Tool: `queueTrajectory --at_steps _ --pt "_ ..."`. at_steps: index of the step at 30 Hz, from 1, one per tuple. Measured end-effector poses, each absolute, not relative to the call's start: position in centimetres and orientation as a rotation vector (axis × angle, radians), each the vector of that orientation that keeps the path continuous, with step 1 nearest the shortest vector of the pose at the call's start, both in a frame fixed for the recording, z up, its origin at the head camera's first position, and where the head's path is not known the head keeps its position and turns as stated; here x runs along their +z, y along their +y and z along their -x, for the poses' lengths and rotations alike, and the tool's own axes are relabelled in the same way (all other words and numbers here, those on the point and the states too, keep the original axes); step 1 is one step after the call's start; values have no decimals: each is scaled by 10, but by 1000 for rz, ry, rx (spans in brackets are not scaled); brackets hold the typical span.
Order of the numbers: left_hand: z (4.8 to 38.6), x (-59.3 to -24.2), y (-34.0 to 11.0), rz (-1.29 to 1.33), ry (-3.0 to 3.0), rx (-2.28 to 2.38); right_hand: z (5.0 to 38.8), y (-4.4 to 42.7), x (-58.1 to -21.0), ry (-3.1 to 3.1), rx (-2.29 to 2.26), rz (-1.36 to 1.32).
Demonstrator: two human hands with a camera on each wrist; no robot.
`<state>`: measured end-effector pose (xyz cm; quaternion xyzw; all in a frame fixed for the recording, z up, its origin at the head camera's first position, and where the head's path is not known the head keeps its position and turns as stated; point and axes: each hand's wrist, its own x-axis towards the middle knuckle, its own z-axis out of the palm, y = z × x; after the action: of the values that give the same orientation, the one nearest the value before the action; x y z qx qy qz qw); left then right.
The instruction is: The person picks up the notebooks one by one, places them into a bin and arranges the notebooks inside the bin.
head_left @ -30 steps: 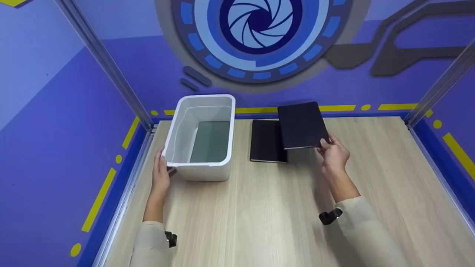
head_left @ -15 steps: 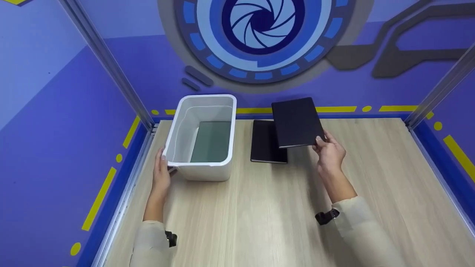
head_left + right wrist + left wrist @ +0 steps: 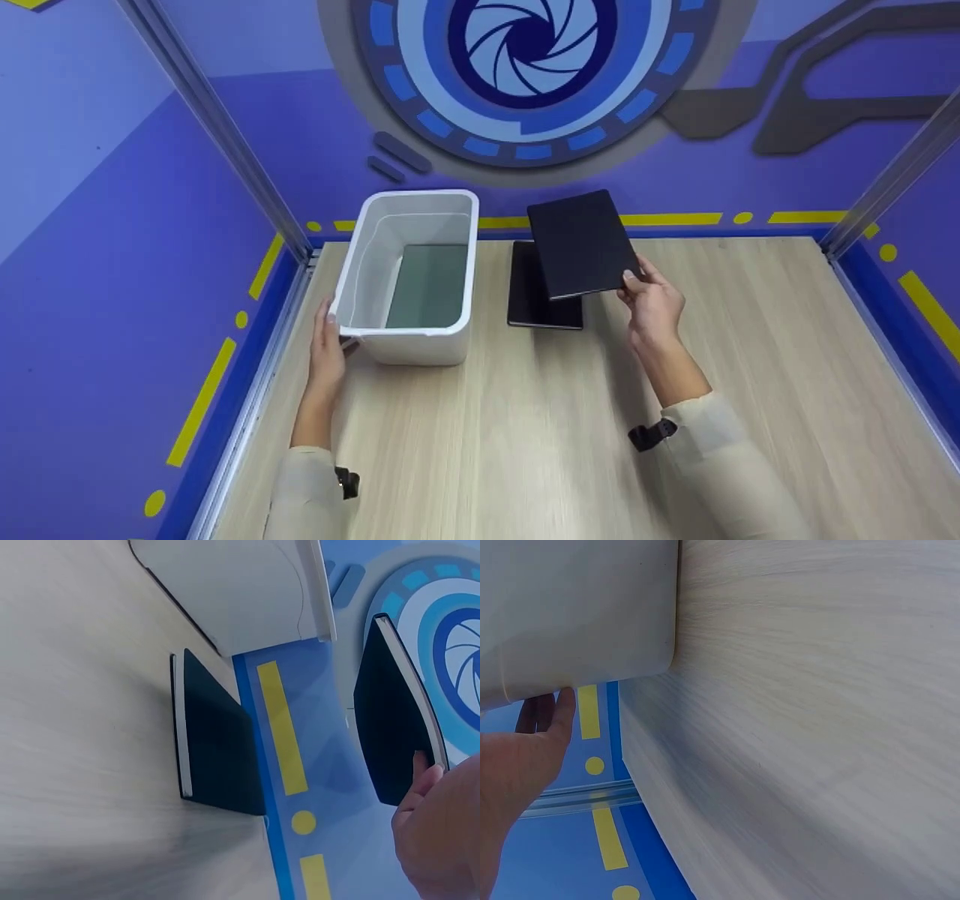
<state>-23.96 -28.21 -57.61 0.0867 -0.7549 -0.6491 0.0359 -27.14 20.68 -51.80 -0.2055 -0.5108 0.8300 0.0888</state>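
A black hardcover notebook (image 3: pixel 581 244) is in the air, and my right hand (image 3: pixel 656 304) pinches its near right corner, thumb on top. Below it, a second black notebook (image 3: pixel 525 300) lies flat on the table, partly covered in the head view. In the right wrist view both notebooks show pale page edges. My left hand (image 3: pixel 328 349) holds the near left corner of a white plastic bin (image 3: pixel 412 349). Its fingers (image 3: pixel 564 716) touch the bin's outer wall in the left wrist view. A flat grey-green rectangle (image 3: pixel 427 289) covers much of the bin's bottom; its kind is unclear.
The light wooden table (image 3: pixel 495 450) ends at a blue back wall (image 3: pixel 262 127) with a printed circular pattern. Metal rails (image 3: pixel 255 405) run along its sides. The bin stands at the back left, a short gap from the lying notebook.
My right hand has moved the raised notebook left and slightly back, further over the lying one. My left hand and the bin have stayed in place.
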Motion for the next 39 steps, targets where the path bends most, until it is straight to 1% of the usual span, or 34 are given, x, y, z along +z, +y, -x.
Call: queueTrajectory --at_steps 19,39 --pt "242 -577 -281 -238 -2309 -1972 275 172 -504 -1518 2511 535" --pt "242 -578 -277 -289 -2256 -2008 278 115 -493 -1523 2609 498"
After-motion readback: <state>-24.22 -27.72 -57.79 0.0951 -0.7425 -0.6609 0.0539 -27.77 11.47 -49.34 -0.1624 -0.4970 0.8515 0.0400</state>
